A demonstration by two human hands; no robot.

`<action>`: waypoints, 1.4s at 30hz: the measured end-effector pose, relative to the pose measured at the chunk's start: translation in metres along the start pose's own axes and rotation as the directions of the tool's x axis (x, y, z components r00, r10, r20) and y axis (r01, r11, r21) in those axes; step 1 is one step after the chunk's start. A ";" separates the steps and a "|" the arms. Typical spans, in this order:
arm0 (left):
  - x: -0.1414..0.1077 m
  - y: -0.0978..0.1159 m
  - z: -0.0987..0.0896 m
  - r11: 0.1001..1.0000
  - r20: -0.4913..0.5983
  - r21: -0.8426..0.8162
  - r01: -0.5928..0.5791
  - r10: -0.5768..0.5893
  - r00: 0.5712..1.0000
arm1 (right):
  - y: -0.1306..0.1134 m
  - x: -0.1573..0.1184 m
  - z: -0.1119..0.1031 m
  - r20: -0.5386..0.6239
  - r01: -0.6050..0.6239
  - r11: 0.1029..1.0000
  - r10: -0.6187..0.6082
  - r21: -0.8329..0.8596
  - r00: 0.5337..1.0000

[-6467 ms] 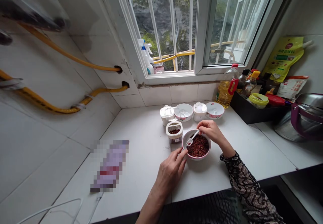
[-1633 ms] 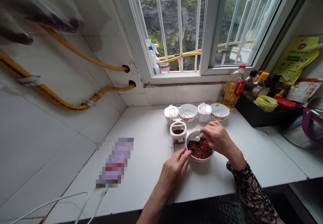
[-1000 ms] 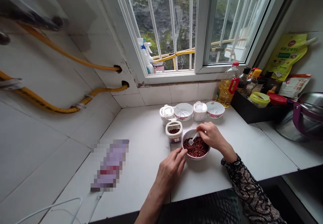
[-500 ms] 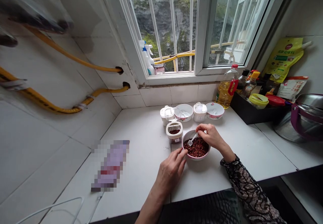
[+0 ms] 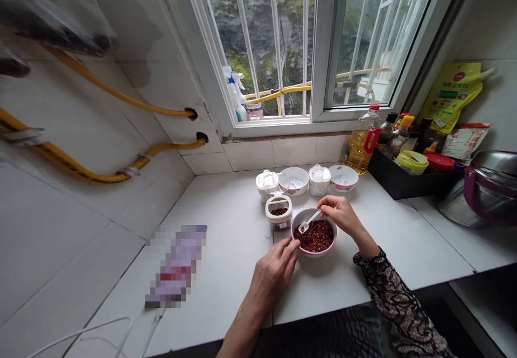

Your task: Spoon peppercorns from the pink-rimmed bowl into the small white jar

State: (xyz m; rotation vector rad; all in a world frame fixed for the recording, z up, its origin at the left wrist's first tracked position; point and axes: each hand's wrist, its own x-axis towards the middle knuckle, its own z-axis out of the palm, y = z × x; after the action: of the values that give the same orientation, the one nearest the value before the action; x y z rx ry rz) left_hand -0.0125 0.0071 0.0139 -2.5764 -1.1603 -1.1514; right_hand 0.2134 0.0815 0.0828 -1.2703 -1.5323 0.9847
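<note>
A white bowl with a pink rim point(image 5: 314, 254) stands on the counter, partly filled with dark red dried peppercorns point(image 5: 319, 236). At its left edge, my left hand point(image 5: 276, 265) grips the rim between thumb and fingers. My right hand point(image 5: 338, 215) pinches the handle of a small white spoon point(image 5: 309, 220). The spoon tilts over the bowl, and a few red bits lie in its scoop. Just left of the bowl is a small jar with its lid flipped up point(image 5: 278, 219), holding similar peppercorns.
Behind the bowl stand two white lidded jars point(image 5: 320, 181) and two flowered bowls point(image 5: 343, 179). An oil bottle point(image 5: 361, 145), a black box of condiments point(image 5: 398, 177) and a steel pot point(image 5: 480, 196) line the right. A blurred purple object point(image 5: 177, 266) lies at left.
The spoon has risen slightly out of the peppercorns, with a few bits in its scoop. My right hand has shifted a little to the right; my left hand stays on the rim.
</note>
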 end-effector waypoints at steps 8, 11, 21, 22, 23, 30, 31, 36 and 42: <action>0.000 0.001 0.000 1.000 0.014 -0.001 0.013 -0.013 1.000 | 0.000 0.010 0.007 -0.120 0.052 0.988 -0.035 0.144 0.992; 0.001 0.002 -0.001 1.000 0.013 -0.003 0.013 -0.013 1.000 | -0.010 0.011 0.021 -0.234 0.235 0.972 -0.222 0.030 0.947; 0.001 0.002 -0.001 1.000 0.015 -0.001 0.011 -0.011 1.000 | -0.022 0.000 0.033 -0.070 0.558 0.692 -0.654 -0.459 0.754; 0.001 0.002 -0.001 1.000 0.020 -0.003 0.014 -0.014 1.000 | -0.020 0.000 0.026 -0.129 0.520 0.739 -0.619 -0.428 0.774; 0.001 0.002 -0.001 1.000 0.023 -0.004 0.016 -0.015 1.000 | -0.019 -0.001 0.019 -0.172 0.492 0.775 -0.589 -0.395 0.789; 0.000 0.001 0.000 1.000 0.015 0.004 0.008 -0.008 1.000 | -0.001 0.000 -0.001 -0.015 0.403 0.784 -0.464 -0.472 0.886; 0.000 0.001 0.001 1.000 0.011 0.008 0.005 -0.005 1.000 | 0.001 0.000 0.003 0.009 0.398 0.765 -0.457 -0.507 0.889; -0.001 0.000 0.000 1.000 0.004 -0.004 0.000 0.000 1.000 | 0.003 0.000 0.017 0.083 0.351 0.818 -0.353 -0.455 0.932; 0.000 0.001 0.000 1.000 0.014 -0.002 -0.001 0.001 1.000 | 0.000 0.003 0.007 -0.024 0.104 0.990 -0.107 -0.098 0.994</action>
State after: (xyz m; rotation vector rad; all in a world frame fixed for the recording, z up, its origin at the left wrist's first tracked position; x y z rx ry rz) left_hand -0.0124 0.0062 0.0140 -2.5905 -1.1609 -1.1373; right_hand 0.2062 0.0846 0.0811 -1.2512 -1.6234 0.8299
